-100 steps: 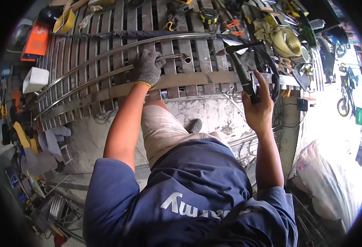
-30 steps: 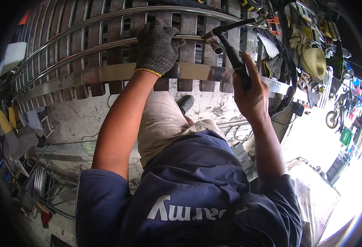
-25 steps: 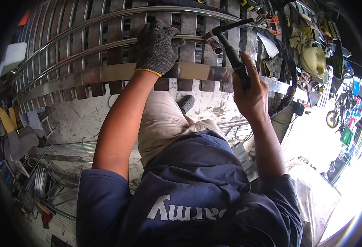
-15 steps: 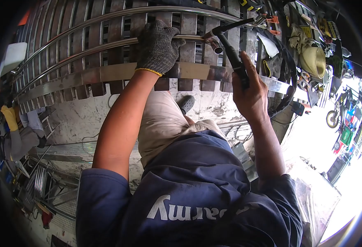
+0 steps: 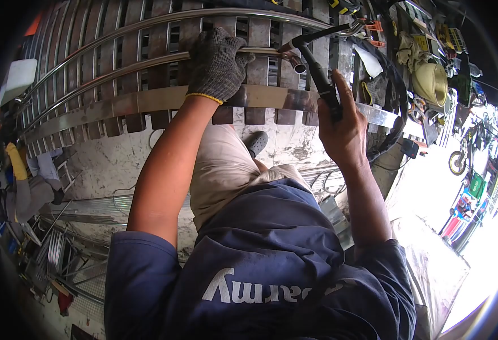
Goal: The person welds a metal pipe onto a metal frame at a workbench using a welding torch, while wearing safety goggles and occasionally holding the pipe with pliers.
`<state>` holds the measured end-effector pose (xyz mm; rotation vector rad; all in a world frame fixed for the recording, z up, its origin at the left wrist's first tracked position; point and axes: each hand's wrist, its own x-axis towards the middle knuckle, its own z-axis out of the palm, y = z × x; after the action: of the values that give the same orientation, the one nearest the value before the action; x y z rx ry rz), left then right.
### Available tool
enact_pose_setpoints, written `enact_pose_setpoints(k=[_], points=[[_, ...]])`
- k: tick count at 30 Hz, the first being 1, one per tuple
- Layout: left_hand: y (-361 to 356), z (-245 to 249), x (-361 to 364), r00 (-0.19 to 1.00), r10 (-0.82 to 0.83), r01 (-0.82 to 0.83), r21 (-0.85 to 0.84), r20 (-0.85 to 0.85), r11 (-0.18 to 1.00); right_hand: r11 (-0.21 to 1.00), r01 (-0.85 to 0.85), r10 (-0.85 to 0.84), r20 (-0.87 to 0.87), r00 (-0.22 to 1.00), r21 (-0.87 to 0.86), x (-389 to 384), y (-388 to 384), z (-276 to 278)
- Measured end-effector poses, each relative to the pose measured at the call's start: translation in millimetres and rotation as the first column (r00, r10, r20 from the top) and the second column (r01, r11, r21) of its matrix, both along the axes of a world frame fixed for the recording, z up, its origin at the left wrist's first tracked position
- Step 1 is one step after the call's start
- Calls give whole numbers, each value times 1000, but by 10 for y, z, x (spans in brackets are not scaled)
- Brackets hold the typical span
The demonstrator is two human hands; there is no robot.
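My left hand (image 5: 217,68), in a grey knit glove with a yellow cuff, is closed around a shiny metal tube (image 5: 118,71) on the slatted metal bench (image 5: 258,115). A short angled pipe piece (image 5: 298,67) sits at the tube's right end. Bare, my right hand (image 5: 345,133) grips the black handle of a TIG welding torch (image 5: 319,76). The torch head overlaps the joint between tube and short piece in this view. Farther back, a second long tube (image 5: 164,18) lies roughly parallel to the first.
Cables (image 5: 399,122), clamps and a cream-coloured round container (image 5: 430,85) crowd the bench's right side. At left is another person (image 5: 25,187) with a yellow glove. Metal bars (image 5: 99,205) lie on the floor behind me. Motorbikes (image 5: 458,161) stand outside at right.
My right hand has shifted very slightly left on the torch handle. The gloved left hand and the tubes hold their place. At far left, the other person's gloved arm has moved slightly.
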<state>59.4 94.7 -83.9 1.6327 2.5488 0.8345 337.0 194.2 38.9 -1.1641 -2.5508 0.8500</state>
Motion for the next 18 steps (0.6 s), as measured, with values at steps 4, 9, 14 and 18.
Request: enact_pose_setpoints(k=[4,9,14,18], points=[[-5,19,10,1000,2,-2,7,-17,1000,1000,-10,10,-2,1000,17,20,1,-27],[-5,22,14,1000,2,-2,3,-6,1000,1000,-4,4,-5,1000,15,23,-1,-27],[7,29,12,1000,13,-13,-26,14,1000,1000,-1,1,-22,1000,0,35,-3,-36],[5,18,10,1000,12,-12,-3,-9,1000,1000,-4,4,-19,1000,10,19,-5,-43]])
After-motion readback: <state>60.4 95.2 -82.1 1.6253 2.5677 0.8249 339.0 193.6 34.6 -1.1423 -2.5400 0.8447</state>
